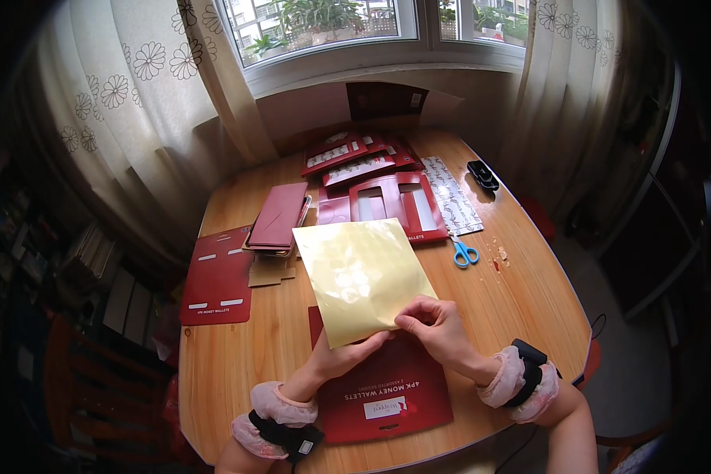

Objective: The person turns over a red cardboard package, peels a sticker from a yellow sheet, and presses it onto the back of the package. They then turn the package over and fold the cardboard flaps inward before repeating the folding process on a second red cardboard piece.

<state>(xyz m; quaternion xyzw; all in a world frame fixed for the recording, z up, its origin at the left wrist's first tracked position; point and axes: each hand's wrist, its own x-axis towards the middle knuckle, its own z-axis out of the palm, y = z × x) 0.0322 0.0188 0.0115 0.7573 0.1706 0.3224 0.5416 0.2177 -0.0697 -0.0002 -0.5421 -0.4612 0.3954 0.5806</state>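
Note:
A glossy pale yellow sheet [363,276] is held up over the near part of the table, tilted, with light shining off it. My left hand [344,359] grips its lower edge from beneath, the fingers mostly hidden behind it. At the lower right corner, my right hand [434,325] pinches the sheet between thumb and fingers. Below both hands lies a flat red wallet package [387,375], its "4PK Money Wallets" print upside down to me. The sheet hides its upper part.
Several red packages [363,162] are piled at the back. Pink envelopes [279,213] are stacked left of centre, beside another red package [217,276]. Blue scissors [465,253], a patterned sheet [453,193] and a black object [483,175] lie to the right on the wooden table [521,308].

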